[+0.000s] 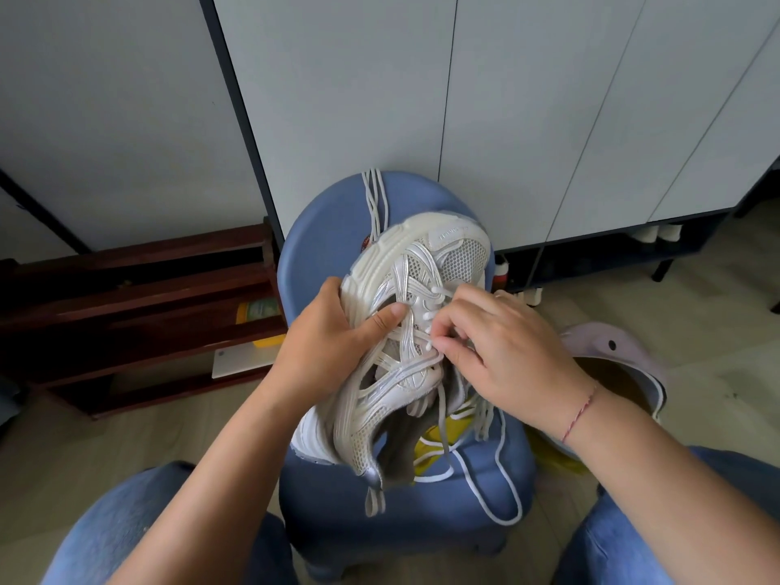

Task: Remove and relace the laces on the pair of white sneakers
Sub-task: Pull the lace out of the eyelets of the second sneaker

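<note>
Both forearms bare, entering from the lower frame and converging at centre. The left forearm (211, 458) angles up to the right, the right forearm (675, 479) up to the left.

The left hand (325, 331) grips the sneaker (422, 263) from the sole side. Its thumb (386, 316) lies flat across the upper; its fingers are hidden behind.

The right hand (506, 352) is back-up with fingers curled. Thumb and forefinger tips (443, 344) pinch the lace (427, 317) at the eyelet row.

A thin red cord (578, 415) circles the right wrist.
</note>
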### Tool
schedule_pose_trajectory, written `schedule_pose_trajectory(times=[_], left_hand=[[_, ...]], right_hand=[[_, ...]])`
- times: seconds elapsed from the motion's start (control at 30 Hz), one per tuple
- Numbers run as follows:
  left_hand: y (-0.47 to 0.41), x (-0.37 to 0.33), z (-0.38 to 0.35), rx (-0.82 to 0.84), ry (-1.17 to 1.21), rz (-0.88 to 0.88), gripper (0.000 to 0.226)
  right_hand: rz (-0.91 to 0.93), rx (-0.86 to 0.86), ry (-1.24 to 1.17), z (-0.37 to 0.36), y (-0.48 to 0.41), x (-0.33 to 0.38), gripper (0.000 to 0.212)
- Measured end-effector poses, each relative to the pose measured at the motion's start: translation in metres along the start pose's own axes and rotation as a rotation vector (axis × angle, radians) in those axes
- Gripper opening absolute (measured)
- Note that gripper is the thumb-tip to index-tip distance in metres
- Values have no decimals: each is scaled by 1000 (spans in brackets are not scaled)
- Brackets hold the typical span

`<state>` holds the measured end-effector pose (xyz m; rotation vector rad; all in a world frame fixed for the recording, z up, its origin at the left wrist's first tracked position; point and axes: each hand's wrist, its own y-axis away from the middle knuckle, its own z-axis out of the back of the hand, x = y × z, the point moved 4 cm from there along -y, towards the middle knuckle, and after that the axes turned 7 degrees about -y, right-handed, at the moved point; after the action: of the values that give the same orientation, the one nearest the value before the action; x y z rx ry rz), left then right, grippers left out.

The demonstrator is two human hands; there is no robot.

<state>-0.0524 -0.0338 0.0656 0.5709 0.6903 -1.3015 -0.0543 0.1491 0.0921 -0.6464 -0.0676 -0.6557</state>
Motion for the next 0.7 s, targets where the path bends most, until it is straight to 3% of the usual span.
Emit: schedule_pose_trajectory(times=[0.17,0.33,0.47,0.6,0.7], left_hand=[[1,-3,-3,38,-44,-18,69],[-3,3,-2,55,56,-33,70],[-2,1,1,46,56,-40,69],[2,-2,4,7,-52,-27,64],[3,-6,5,-15,-113,-25,71]], right_hand=[[-7,78,-48,-2,2,-3,17],[-257,-31,-634,0,5,-14,14],[-322,-50,-802,-2,5,-14,14],[-317,81,-685,-7,6,-12,13],[-245,120,-498,-10,6,-6,18]])
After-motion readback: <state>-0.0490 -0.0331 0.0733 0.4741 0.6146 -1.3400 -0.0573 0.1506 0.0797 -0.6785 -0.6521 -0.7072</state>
